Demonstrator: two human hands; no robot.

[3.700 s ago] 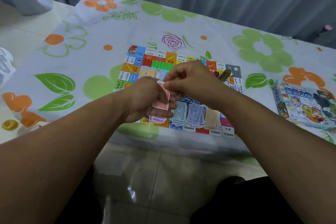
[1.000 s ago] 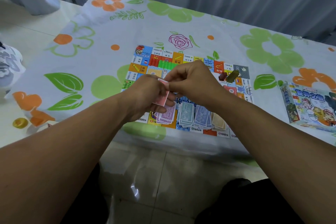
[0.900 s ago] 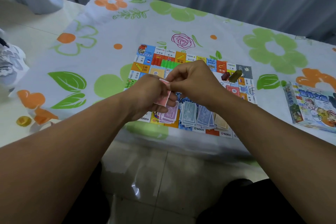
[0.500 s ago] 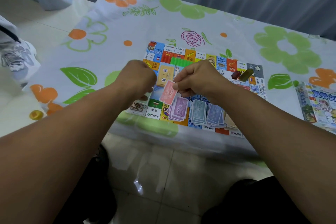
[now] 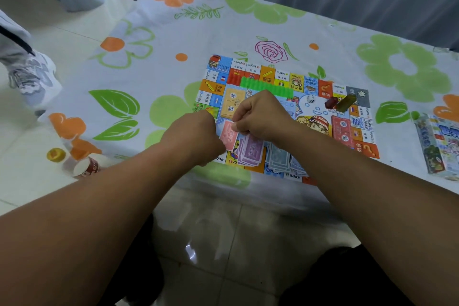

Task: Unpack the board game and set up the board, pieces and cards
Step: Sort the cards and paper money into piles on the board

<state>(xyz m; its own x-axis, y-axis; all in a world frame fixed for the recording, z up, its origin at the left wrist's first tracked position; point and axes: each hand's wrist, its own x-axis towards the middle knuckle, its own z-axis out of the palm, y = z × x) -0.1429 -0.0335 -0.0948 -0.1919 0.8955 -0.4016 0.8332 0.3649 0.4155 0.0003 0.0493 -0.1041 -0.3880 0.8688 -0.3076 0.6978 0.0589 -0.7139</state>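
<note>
The hands are close together low over the near-left part of the board (image 5: 367, 150). The right hand (image 5: 263, 117) pinches the top edge of a pink note (image 5: 228, 135) with curled fingers. The left hand (image 5: 196, 136) is balled just beside the note's lower edge, its fingers turned under, so I cannot tell whether it grips the note. Below them, along the board's near edge, lie a purple pile of notes (image 5: 250, 154), a blue-grey pile (image 5: 278, 160) and at least one more pile, mostly hidden by the right forearm. Further in on the board are one tan card stack (image 5: 232, 104), one red card stack (image 5: 342, 131), one row of green houses (image 5: 267, 85), one white die (image 5: 311, 99) and two tokens side by side, one dark red (image 5: 331, 102) and one olive (image 5: 346, 103). The board lies flat on the desk (image 5: 173, 69), which is under a flowered cloth. The game box (image 5: 439, 146) lies well apart to the right, cut off by the frame edge, its inside unseen. Far left, a paper cup (image 5: 85, 167) stands near a small yellow object (image 5: 56, 154); the cup's contents cannot be made out.
</note>
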